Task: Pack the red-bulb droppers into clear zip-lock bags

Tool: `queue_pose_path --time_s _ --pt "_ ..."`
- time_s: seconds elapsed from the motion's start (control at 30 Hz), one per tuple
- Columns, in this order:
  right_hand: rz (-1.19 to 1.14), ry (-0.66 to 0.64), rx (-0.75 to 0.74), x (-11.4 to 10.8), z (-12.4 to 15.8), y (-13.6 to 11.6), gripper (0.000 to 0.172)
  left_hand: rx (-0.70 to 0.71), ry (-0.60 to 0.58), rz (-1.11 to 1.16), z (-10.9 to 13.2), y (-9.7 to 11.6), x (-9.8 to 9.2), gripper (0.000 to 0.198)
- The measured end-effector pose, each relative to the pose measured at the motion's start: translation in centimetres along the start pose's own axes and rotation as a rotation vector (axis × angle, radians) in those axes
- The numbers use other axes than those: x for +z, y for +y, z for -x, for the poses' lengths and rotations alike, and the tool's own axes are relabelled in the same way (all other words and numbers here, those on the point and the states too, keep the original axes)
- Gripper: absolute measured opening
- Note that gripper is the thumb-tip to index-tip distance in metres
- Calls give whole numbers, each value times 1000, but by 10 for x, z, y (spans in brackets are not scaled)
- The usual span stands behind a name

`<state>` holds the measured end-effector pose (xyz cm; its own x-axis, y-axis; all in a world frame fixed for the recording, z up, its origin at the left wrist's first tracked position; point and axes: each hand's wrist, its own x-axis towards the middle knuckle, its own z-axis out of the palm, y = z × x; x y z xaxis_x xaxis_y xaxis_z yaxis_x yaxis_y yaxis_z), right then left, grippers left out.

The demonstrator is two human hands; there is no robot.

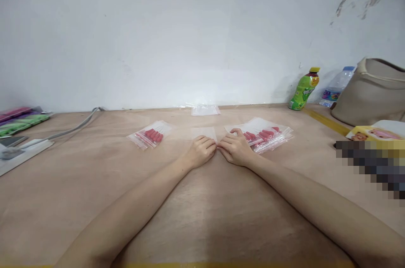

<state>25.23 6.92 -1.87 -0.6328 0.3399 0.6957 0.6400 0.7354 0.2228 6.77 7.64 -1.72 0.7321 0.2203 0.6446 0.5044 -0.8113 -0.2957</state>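
A small clear zip bag lies flat on the table in front of me, its near edge under my fingers. My left hand is closed, its fingertips pinching the bag's near right corner. Close against it, my right hand has thumb and fingers pressed together at the same corner. Beside my right hand lies a pile of zip bags with red pieces inside, partly covered by that hand. To the left is a smaller group of zip bags with similar red pieces.
A stack of clear bags lies by the wall. At right stand a green bottle, a water bottle and a beige bag, with a yellow printed packet nearer. A grey cable and colourful packets are at left.
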Motion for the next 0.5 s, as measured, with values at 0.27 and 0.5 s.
queue_pose_path --time_s 0.27,0.5 --pt "25 -5 34 -2 2 1 19 3 -19 -61 13 -8 -15 18" --pt "13 14 60 -3 4 1 18 -64 -73 -133 40 -17 -48 19"
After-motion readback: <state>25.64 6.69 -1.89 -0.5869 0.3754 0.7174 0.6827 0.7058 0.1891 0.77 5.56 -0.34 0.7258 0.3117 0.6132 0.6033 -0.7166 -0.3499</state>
